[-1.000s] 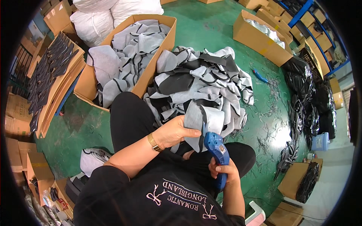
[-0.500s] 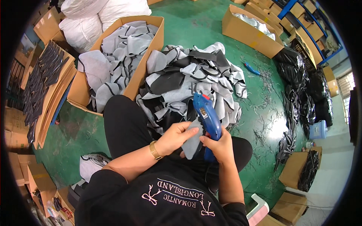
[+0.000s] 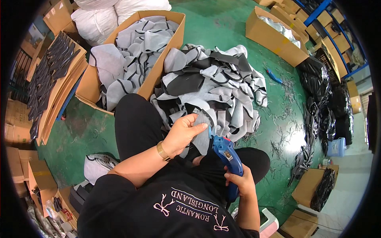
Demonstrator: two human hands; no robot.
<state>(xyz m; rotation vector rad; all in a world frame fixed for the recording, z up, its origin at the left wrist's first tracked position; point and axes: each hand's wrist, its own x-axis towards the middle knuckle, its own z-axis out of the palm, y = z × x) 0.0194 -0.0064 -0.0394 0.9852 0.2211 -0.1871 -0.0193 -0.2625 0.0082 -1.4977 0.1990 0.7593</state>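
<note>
Two hands in use, apart from each other over my lap. My left hand [image 3: 180, 135] pinches a grey fabric piece [image 3: 201, 139] between thumb and fingers; it hangs just in front of me, between my bent knees. My right hand [image 3: 243, 181] is wrapped around the handle of a blue handheld cutter [image 3: 228, 155], its tip pointing up and away at the right edge of the piece. Whether the tip touches the fabric: cannot tell.

Directly beyond the hands, a heap of grey and black pieces [image 3: 216, 89] covers the floor and blocks the way forward. To its left, a large carton [image 3: 168, 59], filled with similar pieces, closes off that side; my left knee [image 3: 133, 105] stands close by its near corner. Right of the heap, thin dark clippings [image 3: 287, 99] are scattered over the green floor [image 3: 222, 22], with a second blue tool [image 3: 274, 77] lying near them.

Farther out: left, stacked cardboard sheets [image 3: 63, 105] bearing dark strips [image 3: 51, 71]; behind the large carton, white sacks [image 3: 95, 25]. Right, black plastic bags [image 3: 317, 81] line the side, a pale blue bucket [image 3: 336, 147] beside them. Far right, another carton [image 3: 274, 44] of grey pieces stands before a blue rack [image 3: 317, 14].
</note>
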